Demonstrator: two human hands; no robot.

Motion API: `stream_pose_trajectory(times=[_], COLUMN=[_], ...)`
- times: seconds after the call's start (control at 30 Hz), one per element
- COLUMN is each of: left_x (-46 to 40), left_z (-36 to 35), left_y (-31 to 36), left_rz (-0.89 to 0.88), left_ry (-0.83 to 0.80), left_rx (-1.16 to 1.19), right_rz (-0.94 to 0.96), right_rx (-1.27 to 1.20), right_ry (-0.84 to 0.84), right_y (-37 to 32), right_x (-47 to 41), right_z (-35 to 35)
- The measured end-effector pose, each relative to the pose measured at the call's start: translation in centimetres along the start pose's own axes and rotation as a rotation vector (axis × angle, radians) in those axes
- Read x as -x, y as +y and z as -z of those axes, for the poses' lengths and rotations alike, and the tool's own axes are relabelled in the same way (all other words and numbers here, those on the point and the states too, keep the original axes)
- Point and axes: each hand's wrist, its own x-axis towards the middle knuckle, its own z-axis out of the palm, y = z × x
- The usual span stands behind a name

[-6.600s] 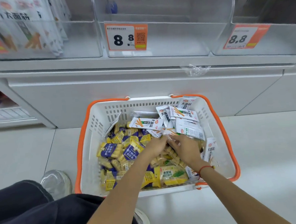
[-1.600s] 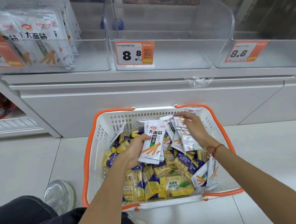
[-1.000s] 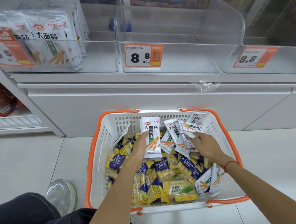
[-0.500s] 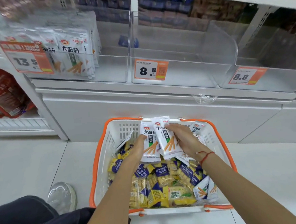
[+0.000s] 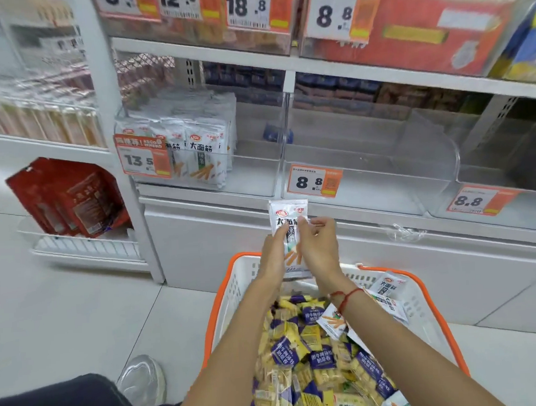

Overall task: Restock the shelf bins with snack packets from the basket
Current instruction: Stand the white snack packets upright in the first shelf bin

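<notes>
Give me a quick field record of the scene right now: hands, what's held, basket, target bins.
left hand: grips white snack packets, left edge
right hand: grips the same packets, right edge
packets: upright, raised above the basket's far rim
basket: white, orange rim, on the floor; holds yellow-purple packets, more white ones at right
13.5 bin: partly stocked with matching white packets
8.8 bin: nearly empty

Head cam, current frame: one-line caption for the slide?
Both hands, left and right, hold white snack packets upright above the orange-rimmed basket, below the clear shelf bins.
</notes>
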Motion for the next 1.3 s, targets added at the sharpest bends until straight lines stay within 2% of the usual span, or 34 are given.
stream_pose_trajectory(times=[0.17,0.33,0.4,0.5,0.6,0.73,0.87,1.0,1.13,1.23,1.3], left_x=[0.0,-1.2,-2.0,-3.0,-4.5,-7.9,-11.4,-15.7,-18.3,-20.8,-23.0], left_z=[1.8,4.6,5.9,7.2,7.9,7.9,7.8,7.6,7.2,7.4,7.6], left_y=[5.2,9.9,11.8,15.0,18.5,22.2,26.2,28.4,29.0,28.7,28.1], left_rz=[-0.145,-0.183,-0.174,-0.107,-0.029,-0.010,-0.004,-0.091,-0.159,-0.115,-0.179], left_ry=[0.110,0.165,0.177,0.111,-0.015,-0.031,-0.155,-0.225,-0.161,-0.199,-0.214], left_rx=[0.000,-0.224,-0.334,-0.461,-0.513,-0.614,-0.764,-1.077,-1.468,-1.544,-1.592], right_rz=[0.062,0.144,0.153,0.048,-0.115,-0.243,-0.194,-0.199,-0.129,-0.089,-0.068], right_rx=[0.171,0.175,0.219,0.207,0.024,-0.111,-0.017,-0.013,-0.047,-0.026,0.026], right_ry=[-0.338,-0.545,-0.561,-0.510,-0.464,-0.492,-0.358,-0.265,-0.174,-0.084,-0.017], right_y=[-4.4,-9.5,-10.9,-13.4,-15.5,-17.0,-17.7,-16.6,-15.3,-14.5,-14.8], right_x=[-0.9,-2.2,-3.2,-4.8,-7.1,-10.4,-14.0,-17.3,-19.8,-21.8,-23.0], right_z=[-2.2,-3.4,-4.4,-5.7,-6.8,-7.8,-8.8,-11.1,-13.5,-15.0,-15.6])
